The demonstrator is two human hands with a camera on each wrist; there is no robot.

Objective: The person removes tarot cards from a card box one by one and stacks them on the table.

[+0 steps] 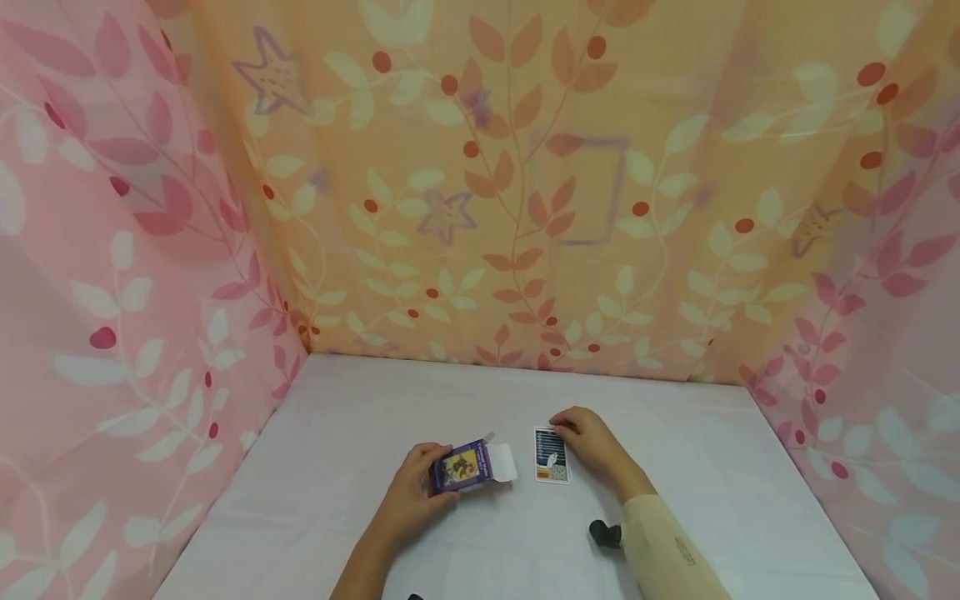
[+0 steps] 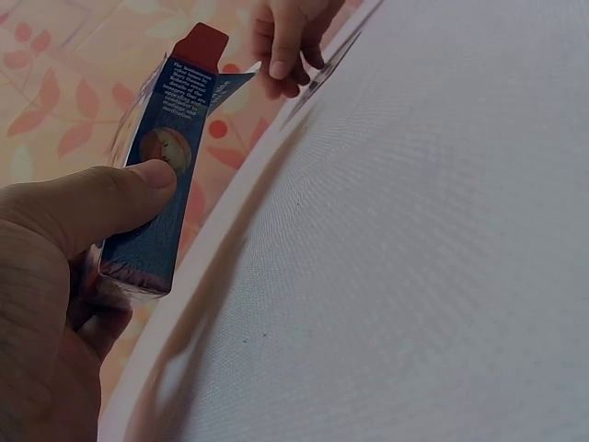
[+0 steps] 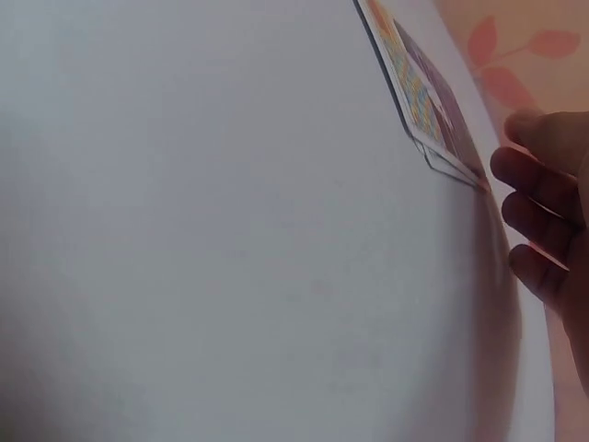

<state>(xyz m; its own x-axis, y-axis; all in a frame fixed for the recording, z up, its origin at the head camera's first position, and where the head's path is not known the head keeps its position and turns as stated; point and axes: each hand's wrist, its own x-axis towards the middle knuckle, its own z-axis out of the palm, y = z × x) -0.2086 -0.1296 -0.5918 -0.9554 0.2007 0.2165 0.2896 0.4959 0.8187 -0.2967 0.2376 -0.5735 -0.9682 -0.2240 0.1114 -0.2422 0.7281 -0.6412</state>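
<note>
My left hand (image 1: 411, 493) grips a purple-blue card box (image 1: 459, 468) with a picture on its front. Its white end flap (image 1: 503, 463) stands open towards the right. In the left wrist view the thumb presses the narrow printed side of the box (image 2: 152, 221). On the table lies a picture card (image 1: 551, 467) with dark stripes and a white figure. The right wrist view shows a second edge under the card (image 3: 414, 87). Beside its far right corner is my right hand (image 1: 592, 442), fingers loosely bent, with a small gap between fingertips and card.
A white cloth covers the table (image 1: 337, 433). Leaf-patterned curtains (image 1: 517, 208) enclose the back and both sides. A black object (image 1: 604, 534) sits by the right sleeve (image 1: 667, 542). Another dark bit (image 1: 416, 597) shows at the bottom edge.
</note>
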